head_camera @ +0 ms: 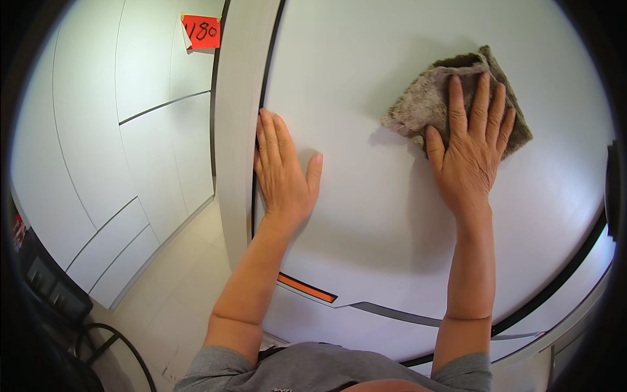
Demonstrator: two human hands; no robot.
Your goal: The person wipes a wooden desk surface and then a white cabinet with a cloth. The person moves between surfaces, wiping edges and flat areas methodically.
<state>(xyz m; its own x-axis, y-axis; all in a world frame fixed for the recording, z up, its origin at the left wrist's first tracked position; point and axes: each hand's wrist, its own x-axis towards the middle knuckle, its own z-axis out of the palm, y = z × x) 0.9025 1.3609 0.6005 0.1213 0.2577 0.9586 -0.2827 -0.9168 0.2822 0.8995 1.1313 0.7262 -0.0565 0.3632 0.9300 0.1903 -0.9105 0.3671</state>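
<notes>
A folded brown-grey plush cloth (416, 98) lies against a smooth white panel (352, 196), which looks like a door. My right hand (468, 147) presses on the cloth with its fingers spread, and part of the cloth shows above and on both sides of the fingers. At the panel's left edge, my left hand (284, 171) rests flat with its thumb held apart; its fingertips reach the dark edge strip and it holds nothing. Below the hands, an orange inset strip (307, 288) and a grey band (397, 313) run across the panel.
A pale upright frame (237, 122) borders the panel on the left. Beyond it are white cabinet fronts (156, 152) with a red paper sign (202, 32) and a light tiled floor (181, 289). A round black metal frame (125, 343) stands at the lower left.
</notes>
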